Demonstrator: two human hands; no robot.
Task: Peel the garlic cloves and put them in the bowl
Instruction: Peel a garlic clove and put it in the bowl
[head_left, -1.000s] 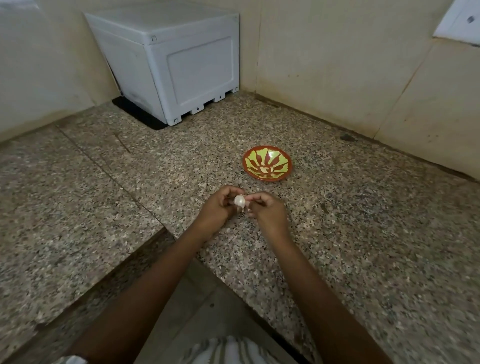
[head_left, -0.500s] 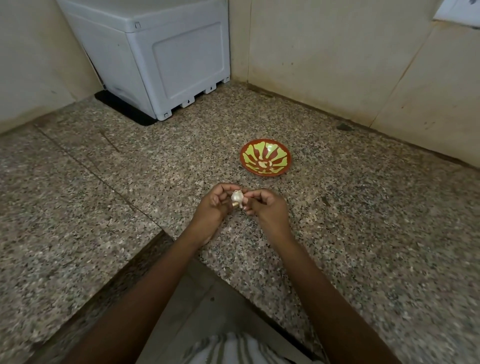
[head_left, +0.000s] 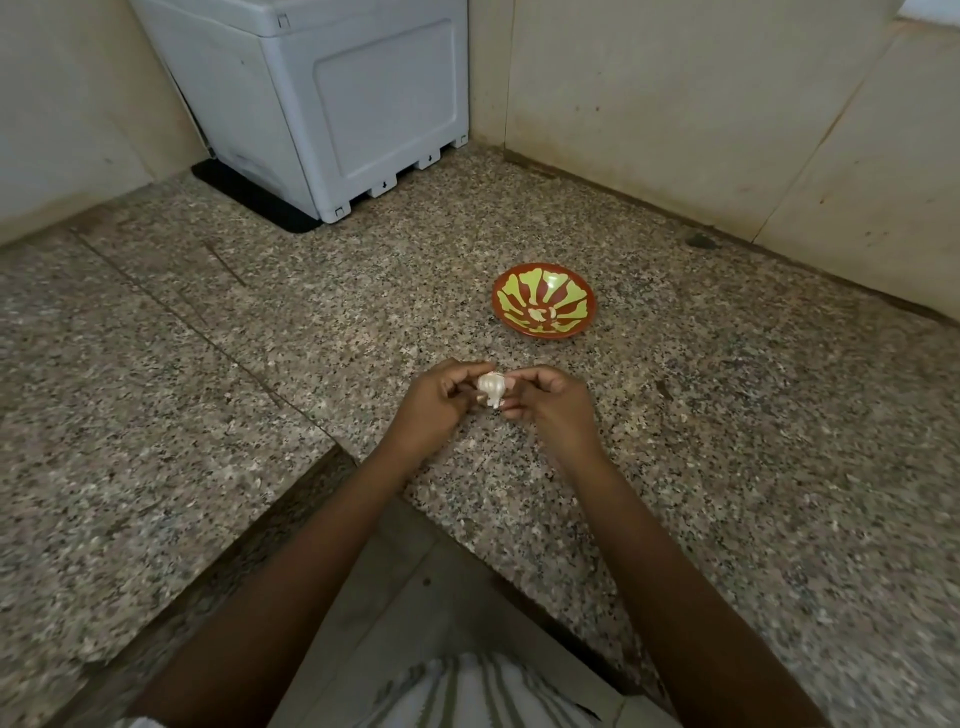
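Garlic bulb (head_left: 491, 387) pinched between left hand (head_left: 436, 402) and right hand (head_left: 550, 402), both grips holding it for peeling, near the bowl (head_left: 544, 300)

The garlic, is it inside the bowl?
No, the garlic is held between both hands, left hand and right hand, nearer the person than the bowl.

red bowl (head_left: 582, 291) yellow-green rays; white garlic (head_left: 491, 385); speckled grey counter (head_left: 208, 415).
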